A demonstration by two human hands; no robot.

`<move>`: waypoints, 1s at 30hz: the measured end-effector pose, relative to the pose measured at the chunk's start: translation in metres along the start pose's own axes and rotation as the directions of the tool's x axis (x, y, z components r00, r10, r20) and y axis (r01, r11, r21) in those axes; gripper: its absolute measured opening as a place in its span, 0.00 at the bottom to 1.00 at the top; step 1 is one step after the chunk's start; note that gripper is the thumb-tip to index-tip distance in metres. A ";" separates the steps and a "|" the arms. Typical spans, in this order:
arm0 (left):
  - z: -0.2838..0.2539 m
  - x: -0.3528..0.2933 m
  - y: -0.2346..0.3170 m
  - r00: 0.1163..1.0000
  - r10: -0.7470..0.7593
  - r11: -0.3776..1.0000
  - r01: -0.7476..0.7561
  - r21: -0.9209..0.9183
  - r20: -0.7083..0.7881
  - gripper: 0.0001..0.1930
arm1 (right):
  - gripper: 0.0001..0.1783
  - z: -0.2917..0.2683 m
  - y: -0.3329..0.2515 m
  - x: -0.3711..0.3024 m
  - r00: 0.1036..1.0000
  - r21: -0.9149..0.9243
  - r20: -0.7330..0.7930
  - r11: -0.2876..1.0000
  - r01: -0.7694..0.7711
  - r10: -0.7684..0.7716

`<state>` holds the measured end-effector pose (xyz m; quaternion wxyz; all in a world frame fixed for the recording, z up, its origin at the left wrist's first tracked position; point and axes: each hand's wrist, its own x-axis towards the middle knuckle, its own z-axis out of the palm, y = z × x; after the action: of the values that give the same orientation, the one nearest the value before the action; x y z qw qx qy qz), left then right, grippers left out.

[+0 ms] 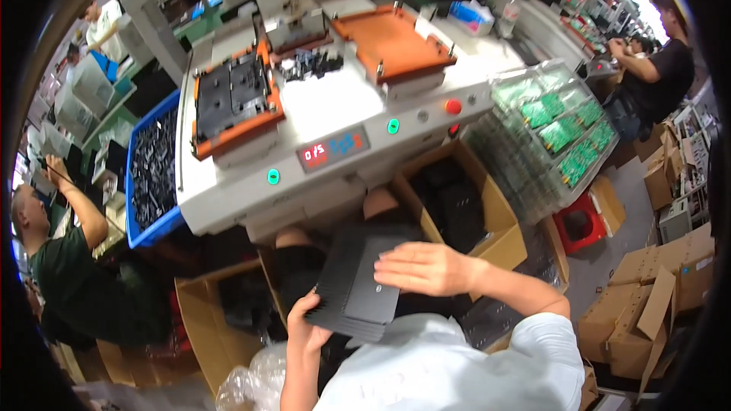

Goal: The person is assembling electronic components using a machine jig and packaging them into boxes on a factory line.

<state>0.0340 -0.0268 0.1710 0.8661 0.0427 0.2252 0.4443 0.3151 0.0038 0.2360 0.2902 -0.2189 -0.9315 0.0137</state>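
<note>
A fanned stack of flat black plastic panels [358,274] rests over my lap, tilted, its edges stepped along the left side. My left hand [306,320] grips the stack's lower left edge, thumb on top and the other fingers hidden beneath. Stretched out, the fingers of my right hand [426,268] lie flat across the top panel near its right edge. Beyond the stack stands a white bench machine [335,156] with a red lit display. An orange-framed fixture [236,99] on its left holds black panels, and an orange plate [396,38] sits on its right.
Small black parts lie between the fixtures. A blue bin [133,221] of black parts stands left. Open cardboard boxes flank my legs, the right box [506,247] holding black pieces. Clear trays [525,183] carry green circuit boards. Co-workers [84,266] sit left and right [659,68].
</note>
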 end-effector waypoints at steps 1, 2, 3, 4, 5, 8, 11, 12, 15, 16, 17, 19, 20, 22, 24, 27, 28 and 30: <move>0.006 0.003 0.001 0.993 -0.042 0.989 0.057 -0.139 0.111 0.36 | 0.18 -0.005 0.001 0.002 0.997 0.018 -0.074 1.000 0.002 0.000; 0.013 -0.002 0.002 0.974 -0.074 0.954 0.131 -0.268 0.214 0.42 | 0.18 -0.010 0.000 0.008 0.985 0.129 -0.153 0.990 -0.055 0.074; 0.017 0.004 0.003 0.887 -0.059 0.920 0.226 -0.319 0.458 0.52 | 0.18 -0.022 0.002 0.010 0.962 0.184 -0.147 0.962 -0.200 0.228; 0.024 0.005 0.003 0.907 -0.092 0.939 0.217 -0.268 0.410 0.50 | 0.17 -0.036 0.004 0.013 0.917 0.240 -0.134 0.910 -0.338 0.376; 0.030 0.006 0.001 0.893 -0.072 0.960 0.183 -0.213 0.443 0.49 | 0.13 -0.043 0.005 0.016 0.767 0.315 -0.290 0.814 -0.488 0.572; 0.036 0.007 -0.002 0.857 -0.049 0.981 -0.056 0.187 0.514 0.43 | 0.13 -0.092 0.055 0.039 0.417 0.641 -0.299 0.505 -0.579 0.858; 0.030 0.006 -0.004 0.880 -0.122 0.928 -0.063 0.367 0.459 0.38 | 0.18 -0.143 0.133 0.054 0.356 0.588 -0.481 0.596 -0.547 0.802; 0.028 0.007 -0.006 0.874 -0.124 0.927 -0.068 0.370 0.470 0.38 | 0.22 -0.161 0.165 0.057 0.406 0.446 -0.590 0.701 -0.557 0.698; 0.019 0.009 -0.011 0.934 -0.154 0.865 -0.031 0.500 0.323 0.34 | 0.19 -0.183 0.260 0.072 0.355 0.276 -0.671 0.663 -0.696 0.651; 0.012 0.002 -0.011 0.939 -0.124 0.871 -0.052 0.488 0.322 0.34 | 0.18 -0.180 0.284 0.086 0.385 0.304 -0.665 0.703 -0.643 0.640; 0.004 0.000 -0.010 0.952 -0.086 0.879 -0.066 0.472 0.294 0.34 | 0.20 -0.173 0.290 0.102 0.414 0.308 -0.582 0.661 -0.685 0.700; -0.003 0.000 -0.010 0.955 -0.074 0.884 -0.070 0.462 0.286 0.33 | 0.18 -0.163 0.325 0.102 0.358 0.220 -0.551 0.545 -0.809 0.754; -0.006 -0.002 -0.008 0.963 -0.041 0.884 -0.089 0.459 0.265 0.33 | 0.17 -0.154 0.345 0.101 0.363 0.184 -0.515 0.513 -0.838 0.777; -0.010 -0.005 -0.006 0.968 -0.010 0.883 -0.109 0.456 0.250 0.32 | 0.15 -0.142 0.364 0.098 0.348 0.313 -0.349 0.458 -0.832 0.870; -0.012 -0.009 -0.002 0.978 0.032 0.871 -0.127 0.474 0.204 0.31 | 0.17 -0.125 0.363 0.104 0.341 0.387 -0.340 0.460 -0.799 0.877; 0.002 0.002 0.005 0.976 0.037 0.767 -0.166 0.620 0.216 0.29 | 0.19 -0.127 0.352 0.106 0.384 0.232 -0.240 0.437 -0.869 0.892; 0.010 0.009 0.008 0.967 0.026 0.653 -0.210 0.728 0.255 0.28 | 0.20 -0.127 0.348 0.109 0.400 -0.036 -0.183 0.400 -0.916 0.898; 0.033 0.037 0.017 0.935 -0.033 0.618 -0.259 0.742 0.353 0.28 | 0.21 -0.118 0.340 0.095 0.448 -0.142 -0.304 0.425 -0.894 0.841</move>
<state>0.0538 0.0167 0.1929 0.7562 0.5016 0.2422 0.3433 0.4457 0.3390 0.3327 0.2924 -0.7078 -0.6430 0.0087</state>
